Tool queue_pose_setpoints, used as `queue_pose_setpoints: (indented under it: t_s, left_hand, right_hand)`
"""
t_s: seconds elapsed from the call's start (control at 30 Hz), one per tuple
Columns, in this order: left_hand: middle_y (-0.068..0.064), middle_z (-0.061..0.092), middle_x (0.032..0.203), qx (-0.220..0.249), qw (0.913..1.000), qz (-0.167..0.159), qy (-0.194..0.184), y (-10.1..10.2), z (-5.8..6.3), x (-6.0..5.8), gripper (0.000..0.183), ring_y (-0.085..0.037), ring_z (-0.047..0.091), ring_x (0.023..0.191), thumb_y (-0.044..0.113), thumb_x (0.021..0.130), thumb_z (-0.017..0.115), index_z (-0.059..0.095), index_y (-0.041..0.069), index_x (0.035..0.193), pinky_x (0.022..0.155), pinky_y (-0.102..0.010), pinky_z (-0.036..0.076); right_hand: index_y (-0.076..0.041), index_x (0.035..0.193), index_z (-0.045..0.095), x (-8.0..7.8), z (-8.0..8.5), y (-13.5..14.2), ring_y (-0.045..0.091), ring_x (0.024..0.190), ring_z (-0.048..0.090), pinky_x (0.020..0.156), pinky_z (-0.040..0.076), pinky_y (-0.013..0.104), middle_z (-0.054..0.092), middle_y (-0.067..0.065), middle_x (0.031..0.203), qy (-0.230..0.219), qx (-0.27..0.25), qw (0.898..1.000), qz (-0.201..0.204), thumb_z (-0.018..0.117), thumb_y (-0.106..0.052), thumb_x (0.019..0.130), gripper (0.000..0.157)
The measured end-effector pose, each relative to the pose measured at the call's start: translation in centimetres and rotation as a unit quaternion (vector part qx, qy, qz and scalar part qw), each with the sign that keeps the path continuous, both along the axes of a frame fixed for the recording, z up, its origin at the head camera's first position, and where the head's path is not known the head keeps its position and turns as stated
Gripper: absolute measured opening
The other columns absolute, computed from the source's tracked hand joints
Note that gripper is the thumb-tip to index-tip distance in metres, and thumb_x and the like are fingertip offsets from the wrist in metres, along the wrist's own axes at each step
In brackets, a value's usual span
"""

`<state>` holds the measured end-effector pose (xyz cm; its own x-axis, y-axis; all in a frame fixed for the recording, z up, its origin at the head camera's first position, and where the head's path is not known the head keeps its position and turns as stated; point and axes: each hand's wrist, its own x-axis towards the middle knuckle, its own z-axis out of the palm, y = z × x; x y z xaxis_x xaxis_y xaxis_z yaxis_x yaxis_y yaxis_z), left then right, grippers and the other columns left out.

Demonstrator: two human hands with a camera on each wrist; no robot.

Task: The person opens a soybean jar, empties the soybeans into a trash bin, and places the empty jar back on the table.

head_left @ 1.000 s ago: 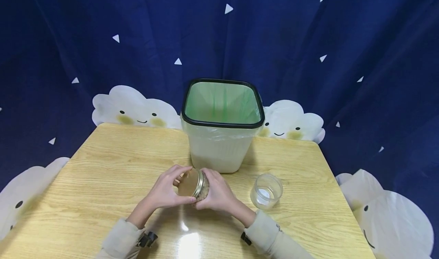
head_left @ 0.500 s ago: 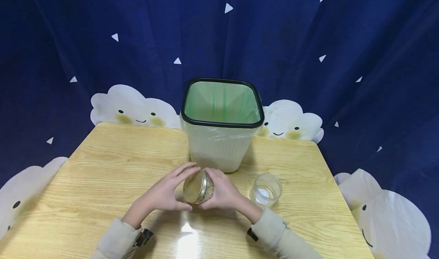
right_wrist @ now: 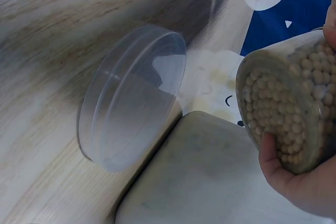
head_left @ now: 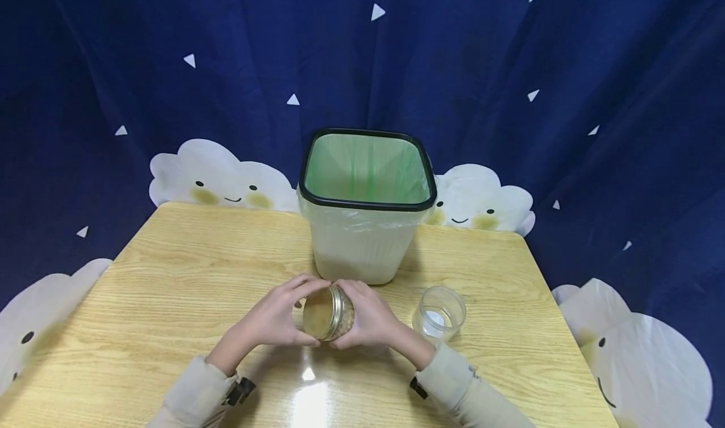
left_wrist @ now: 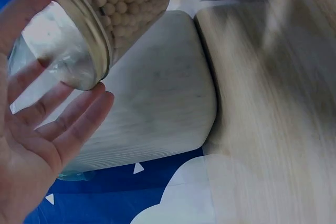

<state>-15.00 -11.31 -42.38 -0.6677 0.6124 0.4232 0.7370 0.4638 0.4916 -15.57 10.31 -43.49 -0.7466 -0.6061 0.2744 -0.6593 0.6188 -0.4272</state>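
Note:
My right hand [head_left: 370, 315] grips a clear jar [head_left: 348, 318] round its body, with a finger curled under its base in the right wrist view. Small round beige balls [right_wrist: 275, 108] fill the jar. It is tilted above the table, its gold metal lid [head_left: 318, 313] turned to the left. My left hand [head_left: 277, 318] spans that lid, the thumb on one side of the rim and fingertips on the opposite side. The palm stays off the lid's flat face, and a gap shows between them in the left wrist view.
Behind my hands stands a white bin [head_left: 362, 245] with a black rim and a green-tinted liner. A clear round open container [head_left: 447, 305] sits on the wooden table [head_left: 198, 258] to the right. A dark blue curtain [head_left: 243, 50] with clouds hangs behind.
The left fingers spread off the lid half a second ago and have closed back onto its rim. The jar has shifted slightly right, still in the right hand.

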Motion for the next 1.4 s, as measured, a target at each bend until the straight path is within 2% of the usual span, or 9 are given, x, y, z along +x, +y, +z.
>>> queue_pose_setpoints:
  t_s: [0.27, 0.47, 0.67, 0.77, 0.87, 0.97, 1.1, 1.27, 1.4]
  left_hand:
    - [0.009, 0.056, 0.09, 0.027, 0.9957, 0.081, -0.037, 0.8, -0.5, -0.1, 0.071, -0.008, 0.053, 0.072, 0.05, 0.05, 0.081, 0.057, 0.018, 0.109, 0.06, -0.022, 0.046]
    - [0.011, 0.058, 0.084, 0.024, 0.9902, 0.119, -0.069, 1.1, -0.2, 0.1, 0.062, -0.007, 0.053, 0.074, 0.054, 0.053, 0.078, 0.058, 0.02, 0.101, 0.061, -0.023, 0.045]
    - [0.002, 0.055, 0.11, -0.029, 0.9933, 0.102, -0.045, 0.6, 0.1, 0.4, 0.083, -0.018, 0.057, 0.09, 0.062, 0.056, 0.075, 0.049, 0.02, 0.123, 0.069, -0.034, 0.05]
    - [-0.002, 0.04, 0.134, -0.048, 0.9966, 0.065, -0.017, 0.1, 0.3, 0.4, 0.097, -0.025, 0.049, 0.112, 0.052, 0.053, 0.081, 0.039, 0.024, 0.135, 0.081, -0.045, 0.047]
    - [-0.003, 0.03, 0.143, -0.049, 0.9988, 0.002, -0.008, -0.2, 0.3, 0.4, 0.101, -0.028, 0.038, 0.124, 0.032, 0.05, 0.086, 0.037, 0.026, 0.138, 0.089, -0.048, 0.042]
    - [-0.003, 0.032, 0.142, -0.058, 0.9978, -0.027, 0.016, -0.2, 0.2, 0.3, 0.097, -0.027, 0.037, 0.124, 0.021, 0.053, 0.085, 0.039, 0.027, 0.138, 0.091, -0.044, 0.042]
    - [-0.004, 0.04, 0.136, -0.049, 0.9972, -0.034, 0.045, -0.1, 0.0, 0.2, 0.091, -0.024, 0.041, 0.121, 0.017, 0.054, 0.085, 0.044, 0.024, 0.135, 0.094, -0.041, 0.041]
    - [-0.004, 0.046, 0.127, -0.029, 0.9983, -0.027, 0.043, 0.1, 0.0, 0.2, 0.091, -0.021, 0.047, 0.113, 0.021, 0.05, 0.085, 0.047, 0.019, 0.132, 0.09, -0.04, 0.043]
    - [0.001, 0.05, 0.113, -0.011, 0.9998, 0.007, 0.017, 0.3, 0.0, 0.3, 0.089, -0.015, 0.053, 0.098, 0.033, 0.05, 0.085, 0.047, 0.018, 0.129, 0.081, -0.036, 0.048]
  right_hand:
    - [-0.008, 0.124, 0.046, 0.4, -0.2, -0.4, 0.017, 0.097, 0.052, 0.078, 0.048, 0.033, 0.057, 0.003, 0.111, -0.006, -0.006, 1.0, -0.021, 0.084, -0.042, 0.047, 0.092]
    - [-0.007, 0.124, 0.046, 0.6, -0.2, -0.6, 0.017, 0.098, 0.051, 0.079, 0.048, 0.034, 0.056, 0.004, 0.113, -0.003, -0.013, 0.999, -0.033, 0.084, -0.042, 0.047, 0.093]
    - [-0.008, 0.124, 0.046, 0.5, -0.3, -0.3, 0.017, 0.1, 0.051, 0.081, 0.047, 0.035, 0.056, 0.003, 0.115, -0.008, -0.01, 0.999, -0.031, 0.084, -0.041, 0.047, 0.092]
    - [-0.009, 0.125, 0.045, 0.5, -0.4, -0.1, 0.017, 0.1, 0.051, 0.081, 0.047, 0.036, 0.055, 0.003, 0.115, -0.01, -0.008, 1.0, -0.028, 0.084, -0.041, 0.048, 0.092]
    - [-0.008, 0.125, 0.045, 0.5, -0.4, 0.0, 0.018, 0.102, 0.051, 0.081, 0.047, 0.036, 0.055, 0.004, 0.116, -0.012, -0.009, 1.0, -0.024, 0.084, -0.04, 0.048, 0.092]
    - [-0.008, 0.125, 0.045, 0.5, -0.4, 0.0, 0.018, 0.102, 0.05, 0.082, 0.047, 0.036, 0.055, 0.005, 0.117, -0.013, -0.011, 1.0, -0.023, 0.084, -0.04, 0.048, 0.092]
    - [-0.008, 0.125, 0.045, 0.4, -0.4, 0.1, 0.018, 0.102, 0.051, 0.082, 0.047, 0.036, 0.055, 0.006, 0.118, -0.009, -0.011, 1.0, -0.021, 0.085, -0.04, 0.048, 0.092]
    - [-0.008, 0.125, 0.045, 0.5, -0.4, 0.1, 0.019, 0.102, 0.051, 0.083, 0.047, 0.036, 0.055, 0.005, 0.117, -0.002, -0.015, 1.0, -0.015, 0.085, -0.04, 0.049, 0.092]
    - [-0.009, 0.124, 0.045, 0.6, -0.5, 0.0, 0.018, 0.103, 0.05, 0.083, 0.047, 0.036, 0.055, 0.004, 0.116, 0.001, -0.02, 1.0, -0.017, 0.084, -0.041, 0.048, 0.092]
